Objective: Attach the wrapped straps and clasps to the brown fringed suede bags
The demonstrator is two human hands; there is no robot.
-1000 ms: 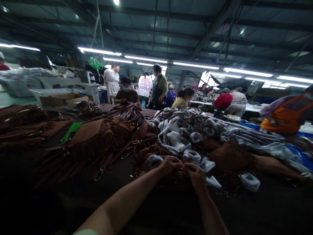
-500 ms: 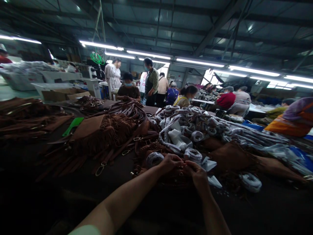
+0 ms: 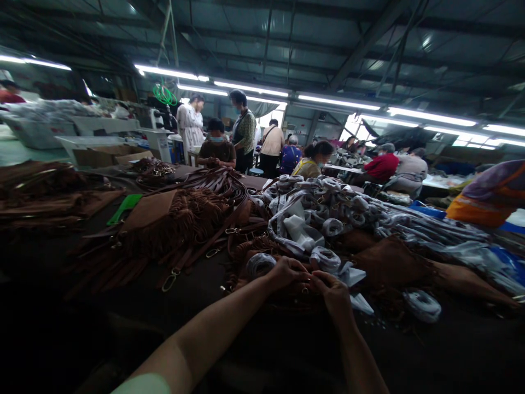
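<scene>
I'm watching through the head camera. Both hands meet over a brown bag [image 3: 290,300] on the dark table [image 3: 459,355]; the bag lies directly under them, partly hidden by the left forearm. Key relation: a small ring [image 3: 304,290] sits on the near side of the fingertips, between the hands. Neither is clearly nearer. Bag's long axis: seems to run left to right, but too dark to be sure.

Left hand [image 3: 290,272]: comes in from lower left, forearm slanting across the table, wrist bent, fingers curled, tips pointing right. Right hand [image 3: 331,288]: forearm steeper, thumb and forefinger angled up and left, tips near the left's. Both look like pinches; I can't tell whether either is closed on anything.

Around: one coil [image 3: 261,265] just beside the left wrist, another coil [image 3: 325,259] just beyond the right hand, plastic scraps [image 3: 361,304] to its right.
</scene>
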